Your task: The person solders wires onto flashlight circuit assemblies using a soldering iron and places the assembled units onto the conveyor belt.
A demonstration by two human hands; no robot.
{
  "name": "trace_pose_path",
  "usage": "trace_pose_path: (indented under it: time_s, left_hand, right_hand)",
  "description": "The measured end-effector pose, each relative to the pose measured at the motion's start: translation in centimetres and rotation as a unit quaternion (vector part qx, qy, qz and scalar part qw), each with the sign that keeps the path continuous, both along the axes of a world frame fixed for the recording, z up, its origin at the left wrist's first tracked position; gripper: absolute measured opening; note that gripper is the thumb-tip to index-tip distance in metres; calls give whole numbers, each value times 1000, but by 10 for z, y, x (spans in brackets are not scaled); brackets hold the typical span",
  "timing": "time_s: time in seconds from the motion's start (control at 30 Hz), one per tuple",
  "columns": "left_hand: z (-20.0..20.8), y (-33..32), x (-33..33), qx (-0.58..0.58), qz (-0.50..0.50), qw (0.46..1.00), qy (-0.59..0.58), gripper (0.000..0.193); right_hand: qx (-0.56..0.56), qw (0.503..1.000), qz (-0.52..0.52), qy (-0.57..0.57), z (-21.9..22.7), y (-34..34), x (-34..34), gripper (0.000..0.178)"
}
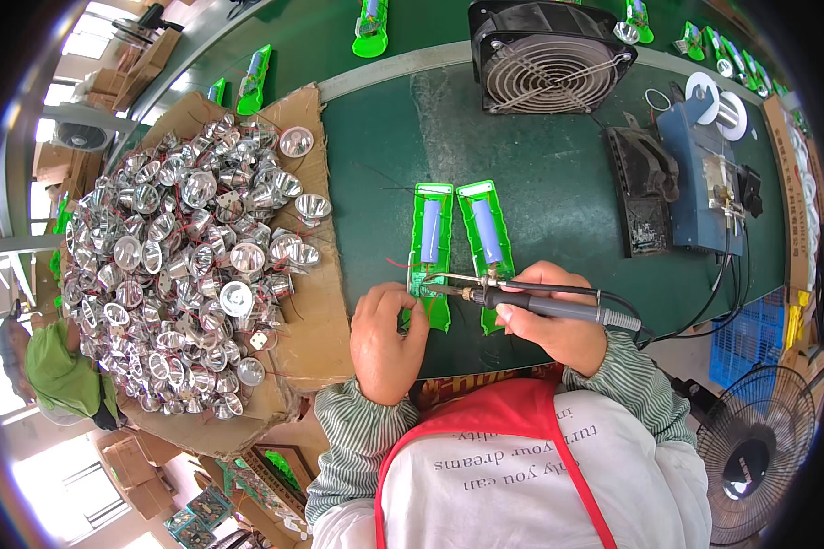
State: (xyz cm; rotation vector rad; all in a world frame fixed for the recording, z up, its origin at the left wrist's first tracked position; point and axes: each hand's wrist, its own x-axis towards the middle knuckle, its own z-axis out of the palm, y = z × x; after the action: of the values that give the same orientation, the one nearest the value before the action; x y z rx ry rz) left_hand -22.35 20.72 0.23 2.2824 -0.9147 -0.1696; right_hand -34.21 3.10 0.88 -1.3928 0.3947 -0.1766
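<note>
My right hand (pixel 568 334) is wrapped round the grey and black handle of a soldering iron (pixel 554 306) with a thin metal feed tube along it. Its tip reaches the small green circuit board (pixel 424 282) in the lower part of the left green flashlight housing (pixel 418 242). Against that housing's lower left side rests my left hand (pixel 384 343), its fingers curled and pressed together by the board; what they pinch is hidden. Thin red wires show beside the fingertips. A second green housing (pixel 502 265) lies just right of the first. Each housing carries a lilac battery cell (pixel 431 229).
A heap of silvery reflector cups (pixel 183 247) with red wires covers cardboard (pixel 316 302) on the left. A black fan (pixel 554 69) stands at the back. On the right are a black iron stand (pixel 641 197), a blue solder feeder (pixel 696 156) and cables (pixel 728 274).
</note>
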Motion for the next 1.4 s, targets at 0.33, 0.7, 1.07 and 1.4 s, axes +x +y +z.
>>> trace_pose_path:
  time_s: [0.33,0.7,1.07,1.4]
  left_hand:
    - [0,1,-1,-1,9,1000,-3,11]
    - [16,-2,7,15,-21,996,-90,37]
    - [9,-142,157,-28,-67,996,-41,41]
    - [-8,-290,239,-183,-159,937,253,60]
  right_hand:
    - [-27,997,-38,-54,7,-9,-12,16]
    - [1,992,-103,-66,14,-27,-22,20]
    - [16,985,-161,-55,16,-44,-30,19]
    - [15,969,-247,-5,18,-60,-34,20]
